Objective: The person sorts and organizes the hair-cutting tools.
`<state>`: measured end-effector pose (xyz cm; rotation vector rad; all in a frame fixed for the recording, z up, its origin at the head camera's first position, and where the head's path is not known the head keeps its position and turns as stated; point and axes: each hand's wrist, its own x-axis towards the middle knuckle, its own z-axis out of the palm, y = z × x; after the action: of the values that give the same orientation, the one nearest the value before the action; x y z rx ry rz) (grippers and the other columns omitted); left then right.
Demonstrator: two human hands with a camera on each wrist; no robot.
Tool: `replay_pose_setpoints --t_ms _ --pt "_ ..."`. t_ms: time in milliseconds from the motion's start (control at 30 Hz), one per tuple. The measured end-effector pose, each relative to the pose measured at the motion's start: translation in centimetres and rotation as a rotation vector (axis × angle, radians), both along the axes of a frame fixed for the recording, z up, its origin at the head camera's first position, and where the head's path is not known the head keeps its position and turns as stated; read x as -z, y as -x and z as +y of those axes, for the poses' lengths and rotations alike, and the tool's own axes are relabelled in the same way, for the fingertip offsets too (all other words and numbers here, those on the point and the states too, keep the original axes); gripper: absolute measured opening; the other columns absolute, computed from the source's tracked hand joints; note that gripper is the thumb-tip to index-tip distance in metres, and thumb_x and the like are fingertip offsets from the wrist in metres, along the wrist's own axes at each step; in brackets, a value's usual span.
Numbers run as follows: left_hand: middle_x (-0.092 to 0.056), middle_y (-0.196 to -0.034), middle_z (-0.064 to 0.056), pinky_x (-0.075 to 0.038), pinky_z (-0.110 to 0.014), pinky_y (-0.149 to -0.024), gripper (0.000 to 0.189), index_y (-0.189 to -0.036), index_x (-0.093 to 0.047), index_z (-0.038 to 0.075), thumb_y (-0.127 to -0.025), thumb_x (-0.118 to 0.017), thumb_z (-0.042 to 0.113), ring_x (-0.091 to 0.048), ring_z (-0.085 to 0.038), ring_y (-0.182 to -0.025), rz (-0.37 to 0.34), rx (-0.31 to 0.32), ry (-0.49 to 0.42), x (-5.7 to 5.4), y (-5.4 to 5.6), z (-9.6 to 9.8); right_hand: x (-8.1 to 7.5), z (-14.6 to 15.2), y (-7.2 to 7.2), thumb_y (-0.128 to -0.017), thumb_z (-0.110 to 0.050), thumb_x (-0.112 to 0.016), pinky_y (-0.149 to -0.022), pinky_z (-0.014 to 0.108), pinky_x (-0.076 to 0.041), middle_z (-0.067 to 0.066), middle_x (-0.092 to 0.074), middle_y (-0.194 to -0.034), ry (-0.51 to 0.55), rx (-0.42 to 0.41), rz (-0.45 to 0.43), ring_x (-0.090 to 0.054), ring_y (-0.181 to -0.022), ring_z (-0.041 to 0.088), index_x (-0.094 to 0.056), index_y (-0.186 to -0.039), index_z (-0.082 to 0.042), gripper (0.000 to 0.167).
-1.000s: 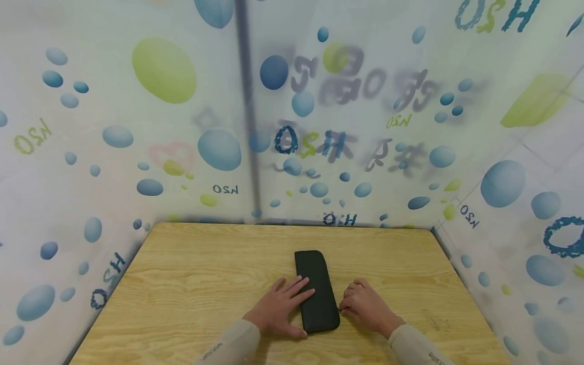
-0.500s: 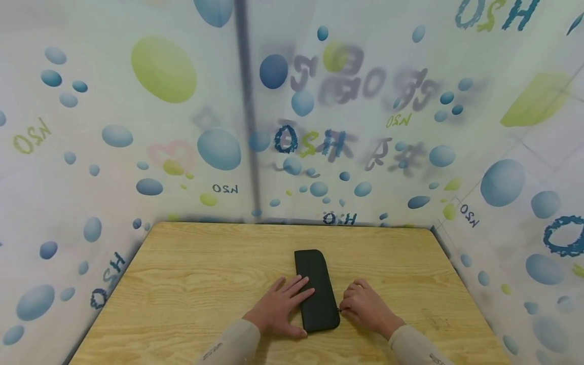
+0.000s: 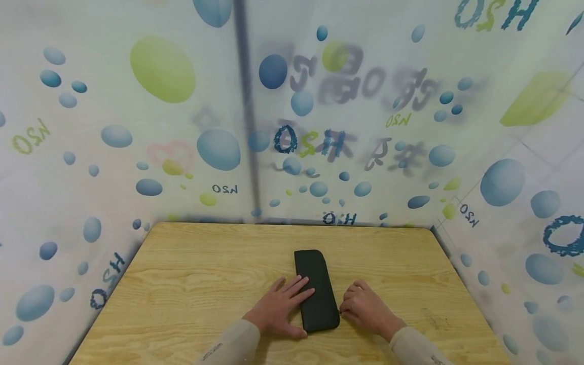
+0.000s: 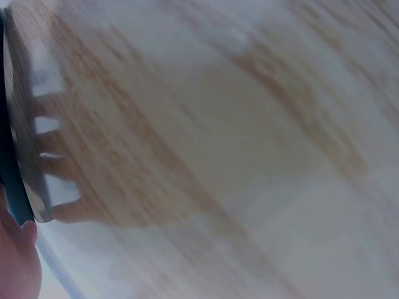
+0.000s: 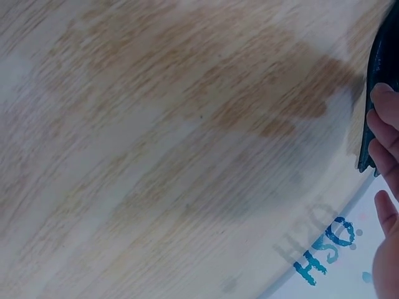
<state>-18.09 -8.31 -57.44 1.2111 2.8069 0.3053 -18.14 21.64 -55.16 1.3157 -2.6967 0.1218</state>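
Note:
A long black zip case [image 3: 318, 294], with rounded corners on its right side, lies flat and lengthwise on the wooden table. My left hand [image 3: 278, 309] presses its spread fingers on the case's left side, thumb at the near end. At the lower right edge my right hand [image 3: 365, 306], fingers curled, pinches a tiny dark zipper pull, mostly hidden by the fingertips. In the left wrist view only a strip of the case [image 4: 11, 156] shows, with part of the hand [image 4: 22, 261]. The right wrist view shows the case's edge [image 5: 381, 56] beside the fingers [image 5: 383, 134].
The wooden table [image 3: 205, 263] reaches back to a pale curtain [image 3: 182, 121] printed with blue and green drops and lettering. Curtain panels also stand close along the table's left and right sides.
Almost nothing differs. Both hands and the case keep their places; the right hand shifts by only a hair.

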Motion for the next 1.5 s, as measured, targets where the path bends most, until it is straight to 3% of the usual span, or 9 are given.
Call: replay_pose_setpoints --t_ms 267,733,1500 --pt "-0.011 -0.166 0.006 -0.023 -0.056 -0.118 0.096 -0.156 -0.017 0.035 -0.078 -0.05 0.081 -0.014 -0.018 -0.153 -0.015 -0.002 -0.004 0.1 -0.1 0.0 0.2 0.0 -0.2 -0.085 -0.025 -0.073 -0.091 0.039 -0.044 -0.015 -0.064 -0.077 0.027 -0.03 0.035 -0.058 -0.082 0.006 -0.076 -0.081 -0.027 0.005" --pt "-0.01 -0.166 0.006 -0.023 -0.056 -0.118 0.096 -0.156 -0.015 0.036 -0.079 -0.049 0.082 -0.013 -0.018 -0.153 -0.015 -0.007 0.005 0.3 -0.1 0.1 -0.1 0.0 -0.5 -0.085 -0.025 -0.073 -0.09 0.039 -0.043 -0.016 -0.062 -0.076 0.016 -0.026 -0.013 -0.056 -0.08 0.005 -0.075 -0.081 -0.026 0.005" --pt "-0.01 -0.166 0.006 -0.024 -0.056 -0.118 0.096 -0.156 -0.017 0.035 -0.079 -0.048 0.082 -0.015 -0.019 -0.153 -0.002 -0.003 -0.004 0.3 -0.1 0.0 0.1 -0.2 -1.1 -0.083 -0.029 -0.076 -0.088 0.037 -0.043 -0.018 -0.061 -0.074 0.029 -0.082 0.006 -0.056 -0.08 0.004 -0.075 -0.079 -0.028 0.004"
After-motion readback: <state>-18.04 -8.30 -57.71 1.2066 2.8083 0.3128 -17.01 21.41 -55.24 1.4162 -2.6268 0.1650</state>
